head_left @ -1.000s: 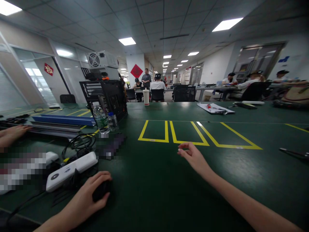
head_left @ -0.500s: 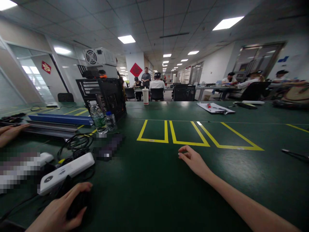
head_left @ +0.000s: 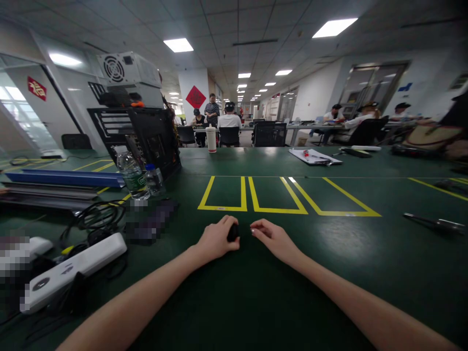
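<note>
My left hand (head_left: pixel 216 239) is wrapped round a small black rounded object (head_left: pixel 233 233), perhaps a computer mouse, low over the green table in front of me. Its fingers hide most of the object. Just to the right, my right hand (head_left: pixel 272 239) is loosely curled, thumb and fingertips slightly apart, with nothing visible between them. The two hands face each other across a small gap. Beyond them, yellow tape outlines (head_left: pixel 222 208) mark the tabletop (head_left: pixel 234 302).
At left lie a white power strip (head_left: pixel 76 273), black cables (head_left: pixel 91 222) and blue metal rails (head_left: pixel 69 178). A water bottle (head_left: pixel 131 175) and a smaller bottle (head_left: pixel 155 181) stand by an open computer case (head_left: pixel 157 139). Farther off are a white cup (head_left: pixel 211 140) and a clipboard (head_left: pixel 314 157).
My left hand has carried the black object from beside the power strip to the right, close to my right hand. The view has turned right. Another person's hand at far left is now nearly out of view.
</note>
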`<state>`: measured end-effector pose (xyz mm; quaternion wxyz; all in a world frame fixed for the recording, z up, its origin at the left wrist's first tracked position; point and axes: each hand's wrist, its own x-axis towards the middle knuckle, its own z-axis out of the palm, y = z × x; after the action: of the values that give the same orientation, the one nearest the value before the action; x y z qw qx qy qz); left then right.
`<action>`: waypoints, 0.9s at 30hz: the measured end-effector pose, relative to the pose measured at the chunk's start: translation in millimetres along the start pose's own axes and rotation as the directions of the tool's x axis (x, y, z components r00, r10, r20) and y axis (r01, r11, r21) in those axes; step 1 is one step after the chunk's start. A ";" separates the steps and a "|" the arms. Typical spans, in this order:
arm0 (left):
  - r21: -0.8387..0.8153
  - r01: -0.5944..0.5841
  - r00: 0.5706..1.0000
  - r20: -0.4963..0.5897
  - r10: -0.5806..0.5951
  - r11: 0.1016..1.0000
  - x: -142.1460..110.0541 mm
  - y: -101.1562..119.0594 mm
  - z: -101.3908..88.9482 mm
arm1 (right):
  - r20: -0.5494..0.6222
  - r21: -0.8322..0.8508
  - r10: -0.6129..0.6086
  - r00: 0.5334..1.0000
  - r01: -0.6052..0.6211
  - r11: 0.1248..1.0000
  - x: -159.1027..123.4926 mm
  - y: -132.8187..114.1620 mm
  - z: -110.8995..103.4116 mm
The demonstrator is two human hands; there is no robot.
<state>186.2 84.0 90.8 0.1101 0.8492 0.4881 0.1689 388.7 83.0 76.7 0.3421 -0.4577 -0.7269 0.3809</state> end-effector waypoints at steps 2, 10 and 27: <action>0.025 -0.089 0.996 -0.019 0.089 0.996 28.1 14.3 13.3 | -0.025 0.083 0.041 0.999 -0.039 0.996 2.8 1.5 -0.5; -0.018 -0.227 0.971 -0.086 0.224 0.974 24.8 18.2 21.9 | 0.083 0.275 0.129 0.988 -0.148 0.950 5.9 -2.3 -8.8; 0.086 -0.347 0.929 -0.102 0.355 0.934 13.5 -6.3 12.8 | 0.049 -0.064 -0.235 0.971 0.238 0.969 -4.3 -8.2 4.7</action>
<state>192.6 98.5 79.3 0.0215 0.9148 0.3392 0.2183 382.9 75.5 80.8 0.3539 -0.3716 -0.7959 0.3211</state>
